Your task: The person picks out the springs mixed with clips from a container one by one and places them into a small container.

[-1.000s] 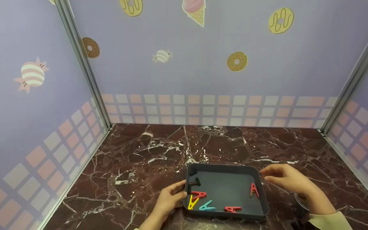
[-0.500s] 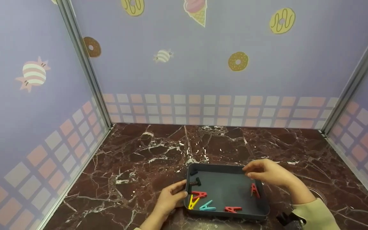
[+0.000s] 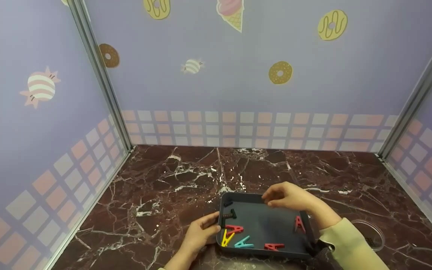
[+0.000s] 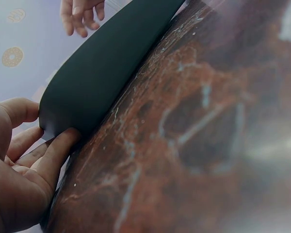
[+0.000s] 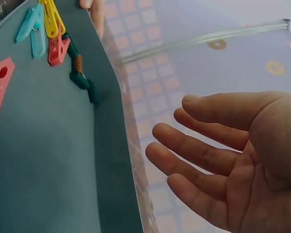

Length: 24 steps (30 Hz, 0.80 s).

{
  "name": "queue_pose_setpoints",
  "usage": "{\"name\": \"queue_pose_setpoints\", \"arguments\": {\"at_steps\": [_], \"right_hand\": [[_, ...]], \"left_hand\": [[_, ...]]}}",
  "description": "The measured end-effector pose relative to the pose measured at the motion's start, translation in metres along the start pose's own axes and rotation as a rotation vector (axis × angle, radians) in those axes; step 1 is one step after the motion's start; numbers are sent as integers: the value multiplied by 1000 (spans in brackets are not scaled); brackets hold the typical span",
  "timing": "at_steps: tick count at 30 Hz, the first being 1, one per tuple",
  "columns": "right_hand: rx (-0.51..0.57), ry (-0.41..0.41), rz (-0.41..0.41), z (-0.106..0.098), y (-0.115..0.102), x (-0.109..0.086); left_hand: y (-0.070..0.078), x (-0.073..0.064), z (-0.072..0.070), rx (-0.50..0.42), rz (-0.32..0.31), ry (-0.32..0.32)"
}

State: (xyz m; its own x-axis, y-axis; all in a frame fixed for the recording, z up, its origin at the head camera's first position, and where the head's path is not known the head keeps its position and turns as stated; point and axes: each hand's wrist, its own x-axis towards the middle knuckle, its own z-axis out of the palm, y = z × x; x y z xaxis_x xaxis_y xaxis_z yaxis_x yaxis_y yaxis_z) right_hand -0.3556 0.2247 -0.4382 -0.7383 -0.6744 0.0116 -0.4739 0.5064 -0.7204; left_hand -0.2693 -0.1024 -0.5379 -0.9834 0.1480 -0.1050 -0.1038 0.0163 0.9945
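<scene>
A dark grey rectangular tray [image 3: 264, 225] stands on the marbled table, with my left hand [image 3: 198, 233] gripping its left side. In the left wrist view, the fingers [image 4: 63, 143] are at the tray's corner. My right hand [image 3: 289, 195] hovers over the tray's far side, fingers loosely bent and holding nothing, as the right wrist view shows. Inside the tray lie a yellow clothespin [image 3: 227, 238], a light blue clothespin [image 3: 243, 243] and red clothespins [image 3: 274, 246], one partly beside the right sleeve. Small dark pieces [image 3: 230, 214], one with a copper-coloured spring [image 5: 78, 64], lie along the left wall.
A round clear container [image 3: 369, 234] with dark contents stands right of the tray, partly behind the right sleeve [image 3: 351, 243]. Patterned purple panels [image 3: 216, 90] wall in the table [image 3: 163, 176] at the back and both sides.
My right hand has moved left from beyond the tray's right edge to above its far side. The left hand, the tray and the clothespins stay in place.
</scene>
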Motion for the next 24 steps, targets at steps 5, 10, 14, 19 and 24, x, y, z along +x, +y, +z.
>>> {"name": "queue_pose_setpoints", "arguments": {"at_steps": [5,10,14,19,24], "right_hand": [[-28,-29,-19,9,-7,18],[-86,-54,-38,20,-10,37],[-136,-77,-57,29,-12,51],[-171,-106,-61,39,-13,66],[-237,-123,-78,46,-15,77]], "left_hand": [[-1,0,0,26,18,7],[-2,1,-1,10,18,-1],[-2,2,-1,34,32,1],[-3,1,-1,51,63,10],[-3,1,0,46,84,13]]}}
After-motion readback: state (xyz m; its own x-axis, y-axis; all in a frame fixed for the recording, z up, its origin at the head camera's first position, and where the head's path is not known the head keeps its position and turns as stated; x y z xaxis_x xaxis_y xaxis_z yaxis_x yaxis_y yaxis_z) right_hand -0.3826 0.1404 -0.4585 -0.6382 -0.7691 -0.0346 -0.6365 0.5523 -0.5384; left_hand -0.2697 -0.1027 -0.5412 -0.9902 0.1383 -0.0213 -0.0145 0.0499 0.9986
